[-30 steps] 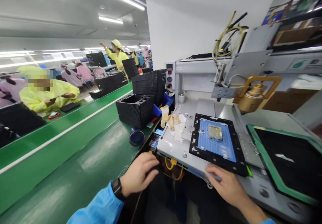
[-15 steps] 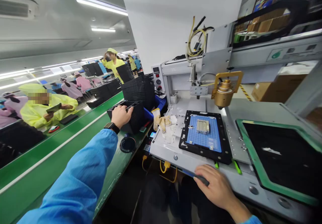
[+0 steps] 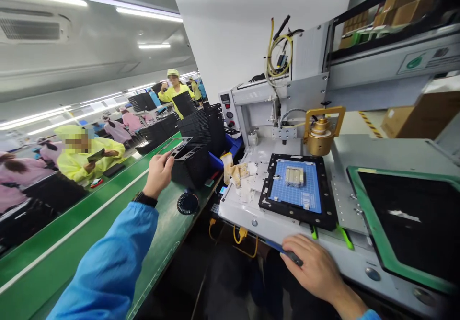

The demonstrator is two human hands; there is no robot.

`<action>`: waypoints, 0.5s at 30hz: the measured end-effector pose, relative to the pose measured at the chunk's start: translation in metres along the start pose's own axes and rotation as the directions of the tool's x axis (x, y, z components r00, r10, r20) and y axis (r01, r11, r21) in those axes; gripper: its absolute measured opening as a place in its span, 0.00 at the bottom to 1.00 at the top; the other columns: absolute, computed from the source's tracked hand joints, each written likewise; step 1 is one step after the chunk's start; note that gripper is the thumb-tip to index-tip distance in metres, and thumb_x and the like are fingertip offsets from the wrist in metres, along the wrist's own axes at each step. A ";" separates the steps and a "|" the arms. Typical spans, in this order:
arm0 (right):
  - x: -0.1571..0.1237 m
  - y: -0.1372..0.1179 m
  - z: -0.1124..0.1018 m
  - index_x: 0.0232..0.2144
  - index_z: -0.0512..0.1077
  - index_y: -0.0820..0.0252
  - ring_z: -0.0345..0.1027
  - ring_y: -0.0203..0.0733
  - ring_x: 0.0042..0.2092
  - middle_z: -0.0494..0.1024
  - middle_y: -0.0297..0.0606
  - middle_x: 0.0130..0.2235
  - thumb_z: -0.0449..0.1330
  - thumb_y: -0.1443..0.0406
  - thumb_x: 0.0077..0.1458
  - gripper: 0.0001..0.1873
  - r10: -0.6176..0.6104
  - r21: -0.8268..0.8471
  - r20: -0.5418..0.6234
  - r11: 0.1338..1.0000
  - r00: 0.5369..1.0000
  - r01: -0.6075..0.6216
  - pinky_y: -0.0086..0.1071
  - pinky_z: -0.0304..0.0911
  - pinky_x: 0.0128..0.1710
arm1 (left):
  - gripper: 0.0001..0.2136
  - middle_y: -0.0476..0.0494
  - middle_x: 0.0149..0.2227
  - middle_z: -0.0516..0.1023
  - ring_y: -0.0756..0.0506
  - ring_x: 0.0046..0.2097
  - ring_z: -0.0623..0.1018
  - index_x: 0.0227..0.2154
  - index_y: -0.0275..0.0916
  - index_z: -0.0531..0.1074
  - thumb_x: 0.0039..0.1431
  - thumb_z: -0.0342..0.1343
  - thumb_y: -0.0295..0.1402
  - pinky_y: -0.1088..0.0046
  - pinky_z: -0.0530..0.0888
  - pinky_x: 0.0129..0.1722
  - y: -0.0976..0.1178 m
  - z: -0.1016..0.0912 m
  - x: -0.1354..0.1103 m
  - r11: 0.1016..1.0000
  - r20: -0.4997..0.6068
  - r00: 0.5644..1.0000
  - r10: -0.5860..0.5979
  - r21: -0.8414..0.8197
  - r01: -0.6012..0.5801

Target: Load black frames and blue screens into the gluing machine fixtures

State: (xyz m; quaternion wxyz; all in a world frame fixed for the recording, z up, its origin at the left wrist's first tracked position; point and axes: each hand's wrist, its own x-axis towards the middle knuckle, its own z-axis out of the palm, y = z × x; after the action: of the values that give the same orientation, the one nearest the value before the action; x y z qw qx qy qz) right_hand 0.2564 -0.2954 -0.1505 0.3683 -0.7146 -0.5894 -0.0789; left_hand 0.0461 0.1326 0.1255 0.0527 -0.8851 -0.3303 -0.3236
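Left hand (image 3: pixel 158 173), which half a second ago rested on the stack of black trays (image 3: pixel 192 166) beside the green conveyor (image 3: pixel 89 234), now pinches the top tray (image 3: pixel 180 146) and lifts it tilted off the stack. Right hand (image 3: pixel 312 268) stays curled on the machine's front edge (image 3: pixel 258 226), touching a dark tool. The tray is black, thin, with moulded compartments.
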 end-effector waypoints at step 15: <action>0.003 -0.004 -0.037 0.48 0.73 0.55 0.76 0.42 0.45 0.81 0.38 0.44 0.61 0.64 0.65 0.09 -0.067 0.006 0.052 0.998 0.996 0.066 0.36 0.75 0.46 | 0.28 0.36 0.48 0.77 0.34 0.50 0.78 0.53 0.42 0.75 0.59 0.50 0.54 0.53 0.77 0.55 -0.154 0.013 -0.275 0.982 0.278 0.942 -0.188 0.062 0.178</action>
State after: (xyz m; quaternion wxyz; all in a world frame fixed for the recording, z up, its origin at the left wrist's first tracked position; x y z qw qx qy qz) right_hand 0.2654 -0.3153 -0.1208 0.3515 -0.6956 -0.6225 -0.0710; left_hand -0.1996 0.1042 -0.0702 -0.0096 -0.8866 -0.4210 -0.1914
